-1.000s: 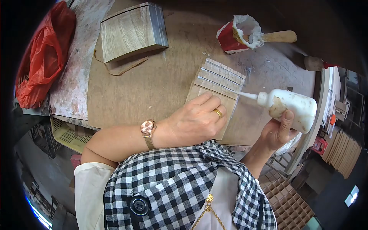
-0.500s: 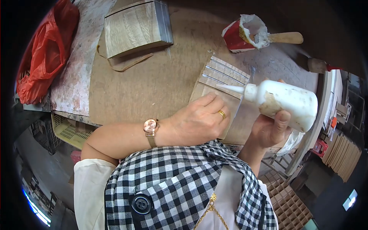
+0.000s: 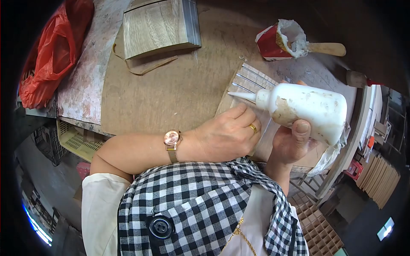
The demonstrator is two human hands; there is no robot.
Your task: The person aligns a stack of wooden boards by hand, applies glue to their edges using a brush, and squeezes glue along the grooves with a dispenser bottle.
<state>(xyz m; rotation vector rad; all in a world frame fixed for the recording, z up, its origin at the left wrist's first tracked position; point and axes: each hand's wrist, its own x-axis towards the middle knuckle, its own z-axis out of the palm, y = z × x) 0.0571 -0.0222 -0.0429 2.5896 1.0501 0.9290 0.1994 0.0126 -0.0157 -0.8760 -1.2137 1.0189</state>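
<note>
My right hand is wrapped round a white squeeze bottle stained with brown patches. The bottle lies nearly level, its thin nozzle pointing left over a grooved wooden piece. White lines show in the grooves of that piece. Closed fingers of my left hand press on the lower part of the wood, and the hand hides much of it. The nozzle tip is close to the left end of a groove; whether it touches cannot be made out.
A stack of curved wooden pieces stands at the back left, beside a thin brown strip. Behind the bottle is a red tub with white paste and a wooden handle. A red plastic bag lies far left.
The bottle in my right hand has moved left, its nozzle passing from the right end of the grooves to the left side. My left hand stays on the wood. The whole view has shifted slightly.
</note>
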